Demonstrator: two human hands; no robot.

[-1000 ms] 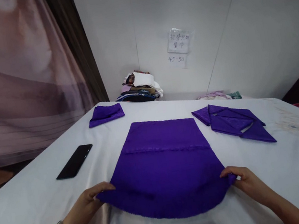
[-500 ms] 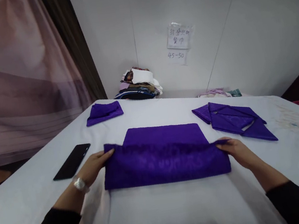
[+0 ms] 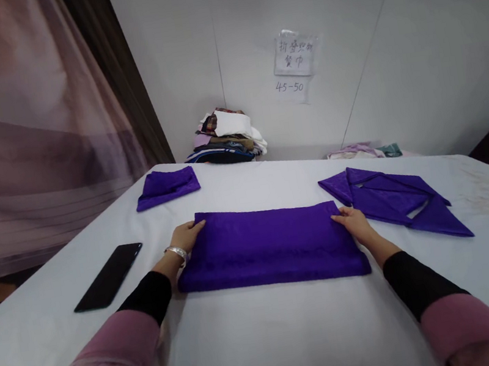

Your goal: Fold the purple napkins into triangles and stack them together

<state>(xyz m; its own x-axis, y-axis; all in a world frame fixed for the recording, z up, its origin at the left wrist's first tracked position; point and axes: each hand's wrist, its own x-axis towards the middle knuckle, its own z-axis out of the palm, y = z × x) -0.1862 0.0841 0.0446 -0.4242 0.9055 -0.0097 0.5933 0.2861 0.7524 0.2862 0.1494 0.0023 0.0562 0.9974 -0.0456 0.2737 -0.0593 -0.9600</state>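
A purple cloth napkin [image 3: 268,244] lies folded into a wide rectangle on the white-covered table [image 3: 278,338], in front of me. At its far left corner, my left hand [image 3: 188,236] pinches the edge between thumb and fingers. My right hand [image 3: 353,223] grips the far right corner in the same way. The upper layer reaches up to the far edge, and the fold runs along the side nearest me. What lies under the top layer is hidden.
Left of my forearm lies a black phone [image 3: 110,277]. Folded purple cloths rest at the back left [image 3: 166,186] and on the right [image 3: 390,197]. Behind the table stands a pile of clothes [image 3: 230,136] by the wall. A pink curtain [image 3: 33,136] hangs at the left.
Both hands have carried the napkin's raised near flap away from me and down onto its far part. The far section that showed before is now covered.
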